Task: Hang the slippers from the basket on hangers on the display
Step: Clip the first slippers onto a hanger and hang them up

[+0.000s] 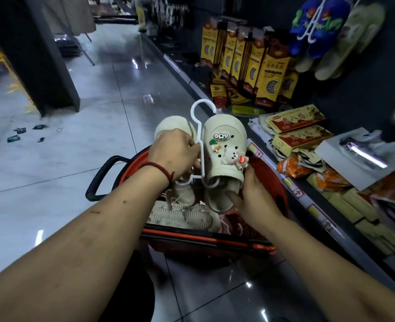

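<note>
Slipper with charms point(224, 147): cream, little holes, bear charm on top; sits toe-up on the right prong, held above the basket
Other slipper point(172, 126): same cream, behind the left hand, on the left prong it seems
Hanger point(200, 126): white, hook up, ready for the display
Left hand point(174, 154): closed around the hanger stem, keeps it steady
Right hand point(253, 194): grips the charm slipper's heel, thumb inside, likely pushing it on
Basket point(270, 180): red, on the floor, more slippers inside
Hung slippers point(317, 26): blue pair up on the display

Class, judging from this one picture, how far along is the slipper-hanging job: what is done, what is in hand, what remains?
Done: blue slippers already hang on the display. In hand: the left hand grips a white hanger while the right hand steadies a cream slipper on it, above the red basket. Left: hanging this pair up, then the slippers still in the basket.
</note>
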